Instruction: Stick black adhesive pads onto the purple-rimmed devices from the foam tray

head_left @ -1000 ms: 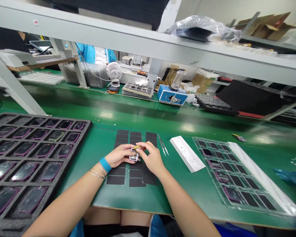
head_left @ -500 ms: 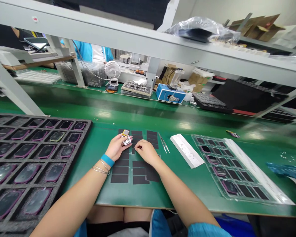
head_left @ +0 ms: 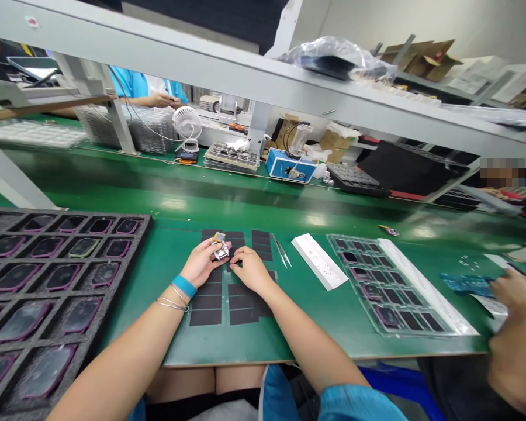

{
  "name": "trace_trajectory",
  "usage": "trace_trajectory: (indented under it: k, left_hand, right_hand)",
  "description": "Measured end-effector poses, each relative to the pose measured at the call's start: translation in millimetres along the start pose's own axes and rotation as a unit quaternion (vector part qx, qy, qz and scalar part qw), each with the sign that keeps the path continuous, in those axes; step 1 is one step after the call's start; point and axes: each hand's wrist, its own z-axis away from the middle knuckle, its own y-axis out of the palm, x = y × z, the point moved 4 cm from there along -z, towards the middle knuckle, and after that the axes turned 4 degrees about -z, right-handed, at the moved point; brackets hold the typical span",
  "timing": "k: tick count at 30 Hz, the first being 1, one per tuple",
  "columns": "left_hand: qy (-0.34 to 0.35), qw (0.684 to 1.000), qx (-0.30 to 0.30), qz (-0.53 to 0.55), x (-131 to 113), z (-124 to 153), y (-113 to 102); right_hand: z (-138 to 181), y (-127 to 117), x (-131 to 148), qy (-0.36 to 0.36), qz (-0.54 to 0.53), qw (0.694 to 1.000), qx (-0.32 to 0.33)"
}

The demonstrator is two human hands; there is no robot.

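Observation:
My left hand is closed round a small open smartwatch case with a silver battery edged in yellow sticking up from it. Close beside it, on the right, my right hand has thumb and fingertips pinched together; whatever is between them is too small to make out. Both hands are over rows of black rectangular stickers on clear backing, laid on the green table. A pair of tweezers lies just right of the stickers.
A grey foam tray of purple-rimmed watch parts fills the left side. To the right are a white block with tiny pieces and a clear tray of dark rectangles. A co-worker's hand shows at far right. A shelf beam crosses above.
The view has swung a little right, so things sit further left. A co-worker's hand and arm have come into view at the right. My hands keep nearly the same pose around the watch case.

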Motion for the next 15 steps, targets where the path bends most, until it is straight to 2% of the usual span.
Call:
trace_trajectory:
  k: [4,8,12,15]
  left_hand:
    - [0.001,1.000,0.002,-0.004,-2,1,1]
    - [0.001,1.000,0.003,-0.008,-2,1,2]
    - [0.002,1.000,0.005,-0.004,0,-1,1]
    - [0.023,0.999,-0.006,-0.022,-1,2,1]
  right_hand:
    - [-5,4,-5,0.029,-0.017,0.999,-0.005]
    - [-7,10,-5,0.011,-0.004,1.000,-0.011]
    - [8,-2,9,-0.088,0.012,0.996,-0.012]
    - [24,-24,19,-0.176,-0.040,0.983,-0.033]
